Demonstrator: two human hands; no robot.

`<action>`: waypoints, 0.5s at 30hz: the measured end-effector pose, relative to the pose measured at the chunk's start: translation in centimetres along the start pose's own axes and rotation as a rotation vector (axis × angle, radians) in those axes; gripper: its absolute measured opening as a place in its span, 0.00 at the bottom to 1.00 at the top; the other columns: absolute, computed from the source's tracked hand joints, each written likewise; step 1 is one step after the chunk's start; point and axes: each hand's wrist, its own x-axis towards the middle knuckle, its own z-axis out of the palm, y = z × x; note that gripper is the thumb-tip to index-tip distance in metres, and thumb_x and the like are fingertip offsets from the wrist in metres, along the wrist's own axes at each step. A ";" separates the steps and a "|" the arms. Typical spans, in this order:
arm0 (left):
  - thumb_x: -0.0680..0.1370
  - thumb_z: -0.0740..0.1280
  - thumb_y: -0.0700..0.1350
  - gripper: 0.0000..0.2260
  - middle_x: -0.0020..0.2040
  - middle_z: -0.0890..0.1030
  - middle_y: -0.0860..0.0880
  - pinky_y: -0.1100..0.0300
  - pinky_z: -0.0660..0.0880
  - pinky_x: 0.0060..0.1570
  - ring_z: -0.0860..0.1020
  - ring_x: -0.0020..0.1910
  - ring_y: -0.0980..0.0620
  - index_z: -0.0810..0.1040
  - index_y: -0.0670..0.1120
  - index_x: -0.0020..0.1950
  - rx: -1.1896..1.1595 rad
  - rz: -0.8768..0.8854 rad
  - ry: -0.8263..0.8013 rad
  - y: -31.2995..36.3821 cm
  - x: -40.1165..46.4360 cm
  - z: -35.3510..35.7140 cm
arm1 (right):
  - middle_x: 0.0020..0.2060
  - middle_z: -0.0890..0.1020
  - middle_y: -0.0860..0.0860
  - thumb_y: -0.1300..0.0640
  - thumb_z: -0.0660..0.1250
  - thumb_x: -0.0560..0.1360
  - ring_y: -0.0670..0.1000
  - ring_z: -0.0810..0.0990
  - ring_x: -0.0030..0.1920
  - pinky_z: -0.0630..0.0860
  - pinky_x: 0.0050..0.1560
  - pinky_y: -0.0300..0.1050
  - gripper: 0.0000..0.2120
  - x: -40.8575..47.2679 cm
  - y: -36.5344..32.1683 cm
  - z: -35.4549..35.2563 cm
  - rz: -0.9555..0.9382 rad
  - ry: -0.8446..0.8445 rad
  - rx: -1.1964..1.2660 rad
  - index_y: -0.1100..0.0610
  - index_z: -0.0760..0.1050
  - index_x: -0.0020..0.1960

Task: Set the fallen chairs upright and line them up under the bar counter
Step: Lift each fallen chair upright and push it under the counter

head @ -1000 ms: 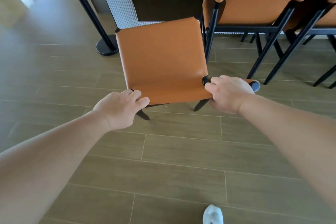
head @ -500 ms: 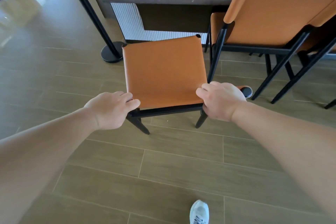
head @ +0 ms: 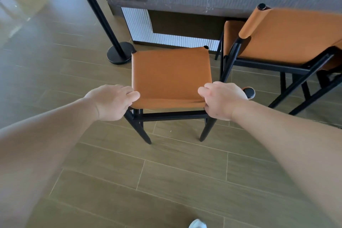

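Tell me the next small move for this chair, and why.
Probably push the held chair forward toward the bar counter: it stands upright, both hands grip its backrest, but it sits short of the neighbouring chair.

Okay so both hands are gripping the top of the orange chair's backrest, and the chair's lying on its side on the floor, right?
Not quite. The left hand and right hand do grip the backrest top of the orange chair, but the head view shows it standing upright, its black legs on the floor.

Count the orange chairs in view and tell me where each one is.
2 clear. One chair stands in front of the counter, held by both hands. A second chair stands at its right. More may hide beyond the right edge.
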 end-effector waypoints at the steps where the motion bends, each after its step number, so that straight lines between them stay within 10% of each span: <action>1: 0.82 0.54 0.45 0.03 0.38 0.60 0.57 0.58 0.66 0.38 0.66 0.40 0.52 0.61 0.53 0.50 -0.004 -0.001 -0.002 -0.4 0.4 0.0 | 0.37 0.67 0.45 0.55 0.57 0.75 0.50 0.69 0.40 0.66 0.30 0.46 0.04 0.4 0.3 -0.1 0.000 0.002 0.004 0.49 0.62 0.44; 15: 0.81 0.53 0.46 0.07 0.38 0.62 0.56 0.57 0.64 0.33 0.66 0.35 0.53 0.56 0.53 0.46 -0.035 0.054 -0.041 -4.9 4.9 -0.6 | 0.36 0.67 0.45 0.50 0.56 0.74 0.51 0.69 0.40 0.64 0.32 0.46 0.06 5.3 3.1 -0.6 -0.008 -0.022 0.056 0.47 0.59 0.41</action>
